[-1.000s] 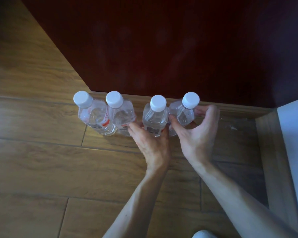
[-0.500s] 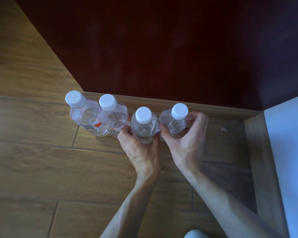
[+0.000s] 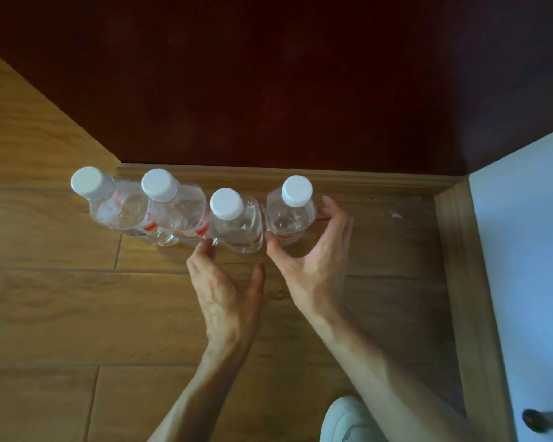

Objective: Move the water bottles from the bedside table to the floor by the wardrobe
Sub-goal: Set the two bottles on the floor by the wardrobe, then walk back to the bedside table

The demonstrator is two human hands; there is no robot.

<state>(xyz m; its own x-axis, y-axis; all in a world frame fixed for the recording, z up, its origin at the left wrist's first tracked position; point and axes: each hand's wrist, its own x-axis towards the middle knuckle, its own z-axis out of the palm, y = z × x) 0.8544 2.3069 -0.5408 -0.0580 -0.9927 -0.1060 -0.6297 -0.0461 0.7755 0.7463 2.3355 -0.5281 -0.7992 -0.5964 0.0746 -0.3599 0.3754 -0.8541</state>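
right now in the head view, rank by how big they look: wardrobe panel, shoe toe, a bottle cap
1. wardrobe panel, largest by far
2. shoe toe, partly cut off by the frame
3. bottle cap, smallest; the four caps look alike

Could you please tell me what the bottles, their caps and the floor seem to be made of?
The bottles look like clear thin plastic; you see through them. Their caps seem matte white plastic. The floor shows wood-grain planks with a light sheen, perhaps laminate.
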